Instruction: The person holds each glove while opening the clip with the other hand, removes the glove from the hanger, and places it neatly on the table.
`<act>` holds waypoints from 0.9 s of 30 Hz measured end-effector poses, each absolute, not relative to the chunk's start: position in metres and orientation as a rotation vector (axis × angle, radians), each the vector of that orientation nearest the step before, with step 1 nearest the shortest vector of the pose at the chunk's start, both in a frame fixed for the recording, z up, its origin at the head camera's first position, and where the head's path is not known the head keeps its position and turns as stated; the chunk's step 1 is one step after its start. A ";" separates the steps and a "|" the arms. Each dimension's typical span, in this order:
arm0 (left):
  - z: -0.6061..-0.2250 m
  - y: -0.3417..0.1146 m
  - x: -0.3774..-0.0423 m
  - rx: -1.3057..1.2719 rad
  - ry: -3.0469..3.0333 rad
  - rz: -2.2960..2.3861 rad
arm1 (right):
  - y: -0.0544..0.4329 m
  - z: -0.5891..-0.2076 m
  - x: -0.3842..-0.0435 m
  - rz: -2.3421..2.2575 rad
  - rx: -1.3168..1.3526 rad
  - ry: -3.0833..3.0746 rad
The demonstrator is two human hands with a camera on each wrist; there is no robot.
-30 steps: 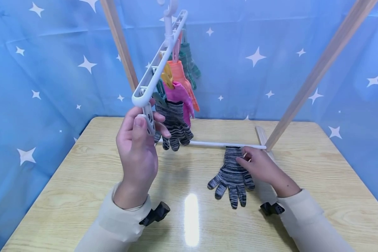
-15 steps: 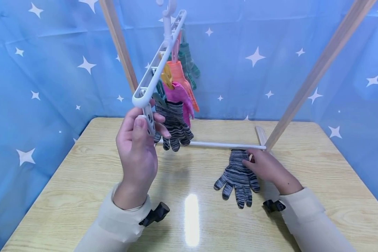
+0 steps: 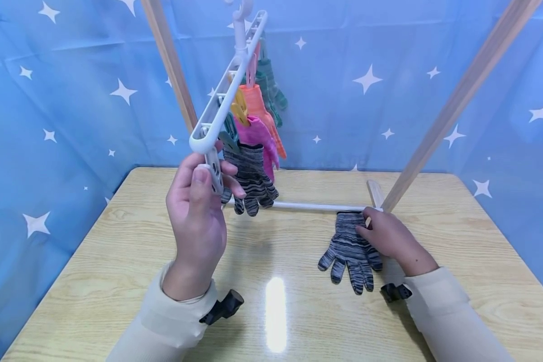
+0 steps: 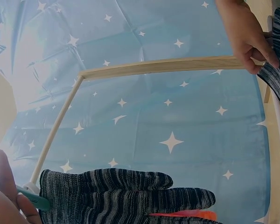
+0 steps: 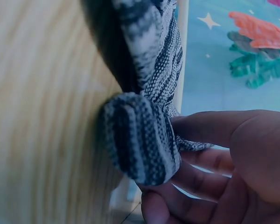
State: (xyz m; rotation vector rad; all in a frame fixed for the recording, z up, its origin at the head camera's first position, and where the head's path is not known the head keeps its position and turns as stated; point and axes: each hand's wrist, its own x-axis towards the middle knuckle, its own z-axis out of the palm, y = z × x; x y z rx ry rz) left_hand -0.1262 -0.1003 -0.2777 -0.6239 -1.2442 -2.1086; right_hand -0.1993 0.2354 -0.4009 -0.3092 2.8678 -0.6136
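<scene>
- Pinching peg (image 3: 214, 173) w/ L hand (image 3: 198, 221), under nr end of hanger (image 3: 223, 103); cannot tell if sprung
- Pinching loose glove (image 3: 349, 246) by cuff (image 3: 349, 216) w/ R hand (image 3: 391, 235), nr table (image 3: 117, 251), beside rod (image 3: 307, 205)
- Prob. at pick-up step; next move likely calling for cuff raised to peg
</scene>
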 end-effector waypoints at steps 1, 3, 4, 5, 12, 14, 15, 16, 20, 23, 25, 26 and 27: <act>-0.277 -0.100 -0.126 -0.624 -1.247 -2.110 | 0.235 -0.401 -0.199 -0.615 -0.302 2.871; -0.277 -0.100 -0.126 -0.625 -1.250 -2.111 | 0.235 -0.401 -0.200 -0.629 -0.284 2.874; -0.277 -0.100 -0.126 -0.625 -1.251 -2.111 | 0.235 -0.401 -0.200 -0.638 -0.275 2.876; -0.277 -0.100 -0.126 -0.625 -1.253 -2.109 | 0.235 -0.401 -0.200 -0.648 -0.269 2.877; -0.277 -0.101 -0.126 -0.625 -1.256 -2.106 | 0.232 -0.399 -0.199 -0.622 -0.215 2.961; -0.277 -0.101 -0.126 -0.625 -1.258 -2.106 | 0.230 -0.397 -0.197 -0.580 -0.228 3.018; -0.277 -0.101 -0.126 -0.627 -1.258 -2.105 | 0.229 -0.397 -0.196 -0.556 -0.244 3.053; -0.277 -0.101 -0.126 -0.628 -1.259 -2.104 | 0.228 -0.396 -0.195 -0.534 -0.264 3.091; -0.277 -0.101 -0.126 -0.628 -1.262 -2.108 | 0.219 -0.391 -0.189 -0.486 -0.351 3.208; -0.277 -0.101 -0.126 -0.629 -1.253 -2.119 | 0.211 -0.389 -0.184 -0.466 -0.423 3.219; -0.277 -0.101 -0.126 -0.631 -1.249 -2.122 | 0.206 -0.388 -0.180 -0.426 -0.486 3.196; -0.277 -0.101 -0.126 -0.631 -1.249 -2.122 | 0.204 -0.388 -0.178 -0.407 -0.521 3.180; -0.276 -0.101 -0.125 -0.633 -1.248 -2.124 | 0.202 -0.388 -0.177 -0.394 -0.554 3.161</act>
